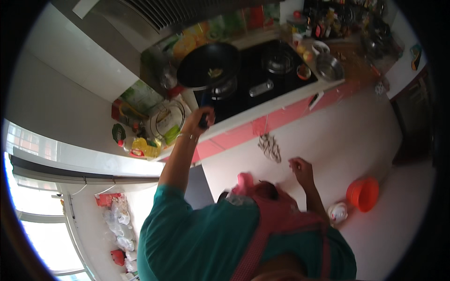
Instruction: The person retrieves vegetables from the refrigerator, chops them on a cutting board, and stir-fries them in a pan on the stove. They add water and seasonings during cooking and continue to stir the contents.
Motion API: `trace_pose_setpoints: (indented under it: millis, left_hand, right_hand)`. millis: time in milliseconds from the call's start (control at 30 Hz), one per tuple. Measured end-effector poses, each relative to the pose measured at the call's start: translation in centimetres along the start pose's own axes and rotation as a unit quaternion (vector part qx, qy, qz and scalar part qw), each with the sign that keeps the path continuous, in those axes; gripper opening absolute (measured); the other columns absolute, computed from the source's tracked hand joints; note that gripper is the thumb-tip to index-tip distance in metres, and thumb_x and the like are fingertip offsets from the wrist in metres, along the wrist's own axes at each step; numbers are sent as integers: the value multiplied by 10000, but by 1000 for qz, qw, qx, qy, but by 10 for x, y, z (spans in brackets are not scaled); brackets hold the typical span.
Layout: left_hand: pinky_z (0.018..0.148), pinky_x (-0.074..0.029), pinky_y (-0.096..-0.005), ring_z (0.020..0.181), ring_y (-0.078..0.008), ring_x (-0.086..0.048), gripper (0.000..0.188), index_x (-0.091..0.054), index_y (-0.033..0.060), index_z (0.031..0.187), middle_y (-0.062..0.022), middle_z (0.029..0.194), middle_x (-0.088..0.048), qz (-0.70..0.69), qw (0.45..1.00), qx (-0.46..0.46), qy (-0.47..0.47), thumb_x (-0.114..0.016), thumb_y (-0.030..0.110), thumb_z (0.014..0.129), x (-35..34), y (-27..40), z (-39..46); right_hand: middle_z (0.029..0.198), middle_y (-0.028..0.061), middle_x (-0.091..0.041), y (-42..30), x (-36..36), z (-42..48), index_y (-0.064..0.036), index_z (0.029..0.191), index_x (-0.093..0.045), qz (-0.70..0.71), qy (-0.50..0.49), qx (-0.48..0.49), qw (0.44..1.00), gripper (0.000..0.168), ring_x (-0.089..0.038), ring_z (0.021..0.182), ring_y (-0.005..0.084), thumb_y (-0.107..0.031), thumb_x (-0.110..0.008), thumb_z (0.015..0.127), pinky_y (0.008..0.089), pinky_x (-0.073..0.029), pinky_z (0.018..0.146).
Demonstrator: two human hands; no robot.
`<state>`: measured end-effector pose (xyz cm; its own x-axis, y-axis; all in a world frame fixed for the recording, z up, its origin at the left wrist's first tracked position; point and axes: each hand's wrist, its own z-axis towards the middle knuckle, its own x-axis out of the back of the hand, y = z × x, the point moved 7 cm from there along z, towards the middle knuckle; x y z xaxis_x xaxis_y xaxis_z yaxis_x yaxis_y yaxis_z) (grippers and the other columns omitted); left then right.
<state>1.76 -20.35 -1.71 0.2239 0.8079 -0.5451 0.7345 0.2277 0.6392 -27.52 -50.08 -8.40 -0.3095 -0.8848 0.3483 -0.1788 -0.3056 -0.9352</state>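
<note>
My left hand (201,120) grips the dark handle of a black wok (207,65). The wok is tilted above the left burner (225,87) of a black glass gas hob (246,95), and a little pale green food (215,72) lies in it. My right hand (300,168) hangs low in front of the cabinets, away from the hob, its fingers loosely curled and nothing visible in them. A steel bowl (329,66) and a small bowl with reddish contents (303,72) are at the hob's right side.
Left of the hob are a wire rack (168,119) and a yellow oil bottle (144,147). Bottles (327,26) crowd the back right corner beyond a wooden cutting board (355,59). A range hood (168,14) hangs above. An orange bucket (364,194) stands on the floor at right.
</note>
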Motion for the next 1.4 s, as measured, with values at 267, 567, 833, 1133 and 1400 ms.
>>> trace_pose_setpoints:
  millis: [267,567,833,1133,1400]
  left_hand:
    - [412,-335,-243,444,-122,-415,144,-471,44,720,-31,556,-431,-12,999,15,31,-582,28,811,7,1,-11]
    - [433,-351,-277,460,-140,-441,121,-494,25,751,-55,550,-455,-22,999,-23,-25,-608,43,790,-12,-17,27]
    - [450,-365,-276,478,-152,-457,99,-521,25,745,-60,557,-464,-33,996,-50,69,-606,51,790,-22,-45,34]
    - [453,-428,-306,479,-166,-473,102,-520,12,763,-73,626,-493,-64,994,-47,73,-603,49,809,-11,-64,55]
    - [457,-463,-307,479,-162,-497,139,-540,19,798,-67,647,-528,-85,991,-33,99,-659,88,817,29,-76,60]
  right_hand:
    - [718,46,-637,3,-29,-7,-14,948,-664,-43,-29,27,998,120,-574,627,86,-78,-573,902,239,-462,572]
    - [729,34,-636,-2,31,-6,-29,951,-673,-15,5,-5,1000,127,-567,623,80,-76,-562,910,231,-470,562]
    - [732,43,-637,-24,82,36,-12,952,-685,5,-1,-2,1000,152,-561,620,84,-94,-564,906,232,-464,581]
    - [751,-1,-582,-253,109,167,-3,938,-654,-38,19,283,958,263,-497,680,77,-179,-464,983,235,-417,621]
    - [941,64,-598,-579,46,195,-49,961,-645,-180,107,725,656,153,-586,931,222,-180,-602,897,349,-476,796]
